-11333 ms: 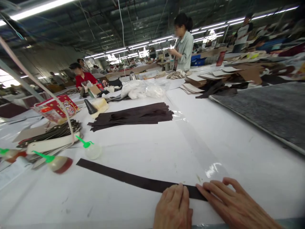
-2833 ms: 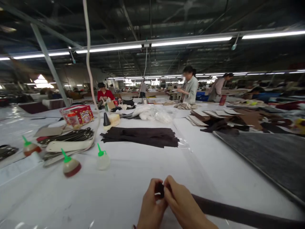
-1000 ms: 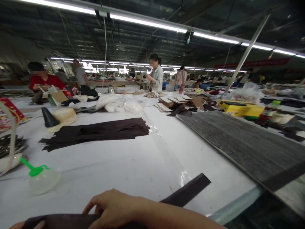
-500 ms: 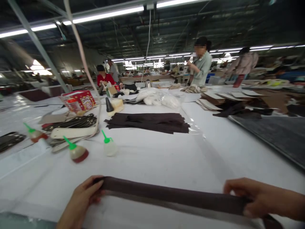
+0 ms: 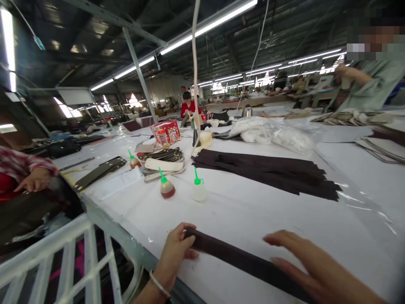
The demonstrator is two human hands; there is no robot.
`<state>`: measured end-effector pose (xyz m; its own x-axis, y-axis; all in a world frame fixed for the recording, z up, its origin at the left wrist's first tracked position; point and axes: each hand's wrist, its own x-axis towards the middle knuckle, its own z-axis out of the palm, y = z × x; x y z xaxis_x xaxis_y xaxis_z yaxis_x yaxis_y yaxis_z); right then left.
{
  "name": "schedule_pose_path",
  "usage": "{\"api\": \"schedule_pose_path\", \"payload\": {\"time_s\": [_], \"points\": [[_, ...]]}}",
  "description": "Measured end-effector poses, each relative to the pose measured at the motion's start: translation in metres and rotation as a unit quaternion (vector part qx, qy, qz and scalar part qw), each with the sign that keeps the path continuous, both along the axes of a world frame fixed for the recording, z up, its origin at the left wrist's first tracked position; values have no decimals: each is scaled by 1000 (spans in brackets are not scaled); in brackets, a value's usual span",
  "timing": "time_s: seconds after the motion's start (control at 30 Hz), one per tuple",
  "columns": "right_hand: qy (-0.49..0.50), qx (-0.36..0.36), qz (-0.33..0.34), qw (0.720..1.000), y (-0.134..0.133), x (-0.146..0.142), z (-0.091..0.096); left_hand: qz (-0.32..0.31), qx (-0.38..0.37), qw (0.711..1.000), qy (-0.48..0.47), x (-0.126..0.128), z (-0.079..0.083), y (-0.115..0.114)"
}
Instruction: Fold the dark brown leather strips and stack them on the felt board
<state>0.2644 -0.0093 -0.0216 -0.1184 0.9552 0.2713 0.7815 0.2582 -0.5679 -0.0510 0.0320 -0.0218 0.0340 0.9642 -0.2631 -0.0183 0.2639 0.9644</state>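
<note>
1. Though likely light and limp, best held by both ends: dark strip (image 5: 234, 256), over white table (image 5: 238, 215)
2. Left hand (image 5: 177, 249): thumb and fingers pinching one end
3. Right hand (image 5: 311, 257): thumb and fingers spread, contact unclear

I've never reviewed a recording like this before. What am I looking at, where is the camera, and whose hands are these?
There is no machine here: a person works bare-handed, seen from one camera worn on their head, looking forward and down. The left hand pinches one end of a dark strip. The right hand is open beside the strip; whether it touches is unclear. On the white table lie a pile of dark strips, small bottles with green spouts, and a clear plastic bag. The hand at the far left belongs to someone else.
</note>
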Motion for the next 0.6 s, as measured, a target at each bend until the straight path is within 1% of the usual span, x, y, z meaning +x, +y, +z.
{"api": "schedule_pose_path", "payload": {"time_s": [0.03,0.07,0.1,0.17,0.2,0.27,0.37,0.4,0.43,0.47,0.5,0.53,0.57,0.6], "points": [[1,-40,76,996,10,-30,5,2,4,1000,2,0,-1,0],[0,-73,122,990,19,-61,10,3,8,1000,5,0,-2,1],[-4,-97,151,984,27,-91,13,4,12,1000,8,-1,-4,2],[-19,-119,155,981,42,-138,15,2,20,1000,19,-3,-8,5],[-31,-119,149,981,47,-155,14,2,24,999,27,-5,-10,6],[-55,-111,135,983,55,-173,9,10,37,998,51,-11,-14,9],[-75,-103,122,984,62,-179,1,55,67,991,102,-23,-16,9],[-77,-104,119,984,63,-179,0,70,96,983,138,-27,-15,7],[-80,-104,117,984,64,-179,-1,70,144,969,187,-30,-15,4],[-82,-104,117,984,65,-179,-2,47,206,947,244,-33,-14,1],[-82,-103,119,984,66,-180,-3,2,277,912,303,-36,-13,-2],[-80,-101,123,984,67,-180,-4,-55,342,867,359,-38,-13,-5],[-75,-100,126,984,68,-181,-5,-109,393,819,404,-39,-13,-7],[-68,-99,128,985,69,-182,-6,-149,424,779,437,-40,-14,-8]]}}
